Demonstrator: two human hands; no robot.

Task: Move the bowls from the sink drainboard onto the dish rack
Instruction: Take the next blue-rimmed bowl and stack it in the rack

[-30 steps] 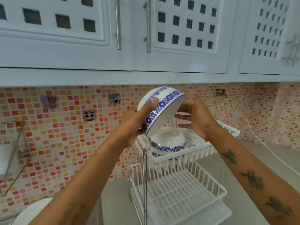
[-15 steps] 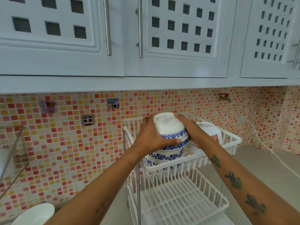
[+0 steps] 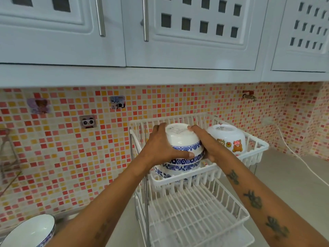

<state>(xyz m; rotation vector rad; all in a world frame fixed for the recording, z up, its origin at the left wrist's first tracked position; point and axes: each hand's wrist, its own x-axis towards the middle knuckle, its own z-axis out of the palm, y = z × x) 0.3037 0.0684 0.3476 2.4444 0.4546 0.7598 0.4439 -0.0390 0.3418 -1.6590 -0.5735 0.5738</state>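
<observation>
Two hands on one bowl, and the landmark throughout is the white plastic two-tier dish rack [image 3: 199, 175] standing on the pale countertop [image 3: 284, 184]. Far to the rack's left and low in the corner of the view sits a white bowl with a blue patterned rim [image 3: 32, 232], upright and well apart from the rack. Closer in, the left hand [image 3: 160, 147] wraps the left flank of an upside-down white bowl with a blue floral band [image 3: 183, 139], thumb laid across the band, fingers curled up over the foot. That bowl sits on top of a stack of more blue-banded bowls [image 3: 174, 170], all upside down, in the left part of the rack's upper tier. The right hand [image 3: 206, 145] clasps the same top bowl from the other side, fingers up at the foot, palm pressed to its wall. So both hands are closed around it and it rests on the stack. Just right of that hand, still in the upper tier, stands an upside-down white bowl with cartoon animal pictures [image 3: 227, 138], near the stack but not clearly touching it. Below, the rack's lower tier [image 3: 195, 216] shows only bare slats. Behind the rack runs a wall of pink and orange mosaic tiles [image 3: 71, 157].
</observation>
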